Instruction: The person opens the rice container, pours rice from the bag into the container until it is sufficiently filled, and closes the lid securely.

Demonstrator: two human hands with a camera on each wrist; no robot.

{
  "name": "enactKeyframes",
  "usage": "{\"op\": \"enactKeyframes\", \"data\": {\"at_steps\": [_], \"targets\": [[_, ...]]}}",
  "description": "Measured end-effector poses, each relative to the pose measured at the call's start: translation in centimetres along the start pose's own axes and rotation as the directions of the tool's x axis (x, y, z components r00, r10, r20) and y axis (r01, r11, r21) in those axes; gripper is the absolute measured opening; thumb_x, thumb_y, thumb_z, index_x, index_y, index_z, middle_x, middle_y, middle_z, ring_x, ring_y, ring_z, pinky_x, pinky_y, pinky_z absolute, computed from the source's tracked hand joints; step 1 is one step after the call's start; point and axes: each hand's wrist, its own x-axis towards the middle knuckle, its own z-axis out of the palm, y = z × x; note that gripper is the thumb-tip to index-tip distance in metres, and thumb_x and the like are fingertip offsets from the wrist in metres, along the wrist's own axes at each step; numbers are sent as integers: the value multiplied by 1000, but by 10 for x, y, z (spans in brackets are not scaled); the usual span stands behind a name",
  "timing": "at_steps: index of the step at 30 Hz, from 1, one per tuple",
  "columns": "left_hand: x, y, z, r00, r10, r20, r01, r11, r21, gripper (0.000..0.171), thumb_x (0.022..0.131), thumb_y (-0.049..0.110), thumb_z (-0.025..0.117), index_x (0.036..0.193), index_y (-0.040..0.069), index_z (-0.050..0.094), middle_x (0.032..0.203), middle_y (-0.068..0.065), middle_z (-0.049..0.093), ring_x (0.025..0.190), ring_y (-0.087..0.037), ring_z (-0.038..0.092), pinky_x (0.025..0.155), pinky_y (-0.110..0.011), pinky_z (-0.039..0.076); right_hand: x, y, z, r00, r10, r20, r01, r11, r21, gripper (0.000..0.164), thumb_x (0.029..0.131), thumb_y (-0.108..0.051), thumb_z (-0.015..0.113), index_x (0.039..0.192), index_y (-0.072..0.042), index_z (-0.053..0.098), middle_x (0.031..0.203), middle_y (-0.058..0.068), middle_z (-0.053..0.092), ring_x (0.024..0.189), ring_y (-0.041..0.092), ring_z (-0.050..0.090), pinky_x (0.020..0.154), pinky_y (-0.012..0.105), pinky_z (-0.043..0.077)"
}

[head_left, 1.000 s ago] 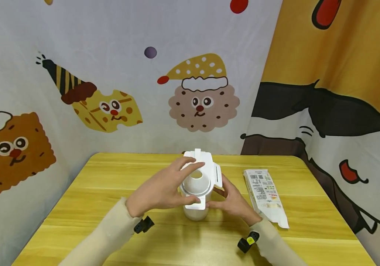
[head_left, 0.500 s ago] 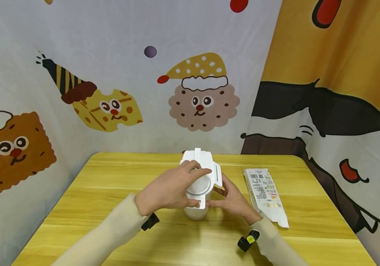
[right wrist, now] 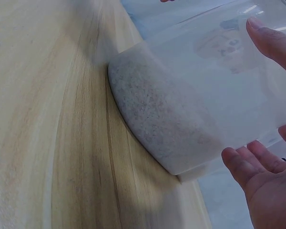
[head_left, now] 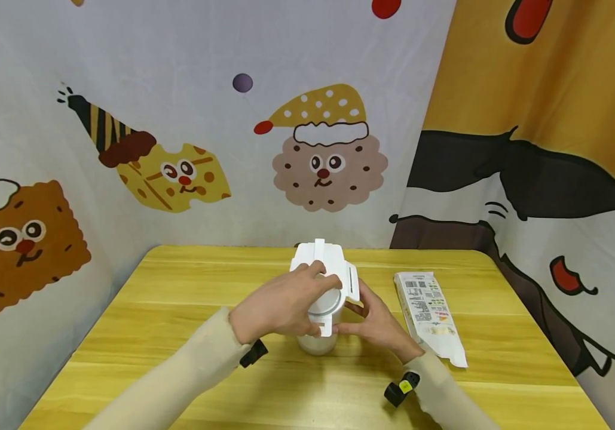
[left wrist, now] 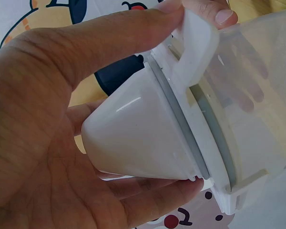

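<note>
A translucent storage container with small pale grains in its lower part stands on the table. On its top sits a white lid with side clip flaps, the near one folded outward. A tapered white cap rises from the lid. My left hand reaches over this cap, thumb at the near flap and bent fingers round the cap's far side. Low on the right side, my right hand holds the container between thumb and fingers.
A white printed packet, flattened and with a ragged near end, lies to the right of the container on the wooden table. Behind the table hangs a cartoon-print curtain.
My left hand has shifted to the right and its fingers have bent closer round the cap, covering more of it. My right hand and the container have stayed in place.
</note>
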Motion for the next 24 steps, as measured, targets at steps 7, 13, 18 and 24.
{"op": "enactKeyframes", "data": {"at_steps": [7,13,18,24], "targets": [[2,0,3,1000,11,-25,-10,1000,16,71,69,22,96,130,21,59,121,-6,59,99,-22,57,85,-30,57,0,1,-2,1000,3,-3,-3,1000,-6,107,77,-19,92,160,-38,27,164,-6,35,148,27,39,117,47,43],[2,0,6,999,13,-48,-12,1000,16,71,69,14,95,130,20,59,120,-6,58,98,-22,56,84,-30,58,0,0,-1,1000,15,-5,-15,1000,0,108,77,-20,92,160,-40,26,164,-9,34,149,25,38,117,46,43],[0,0,8,997,20,-73,-18,1000,22,68,69,14,94,127,21,60,118,-5,59,96,-21,56,84,-31,57,0,0,-1,1000,4,-3,-4,1000,3,108,77,-19,92,160,-40,26,165,-8,34,149,25,38,117,48,43],[-2,-3,10,994,37,-103,-36,999,14,66,69,14,94,125,21,61,117,-5,60,95,-21,57,84,-31,57,0,-1,0,1000,-4,-3,4,1000,4,107,78,-18,91,160,-39,27,164,-7,35,149,27,39,116,48,43]]}}
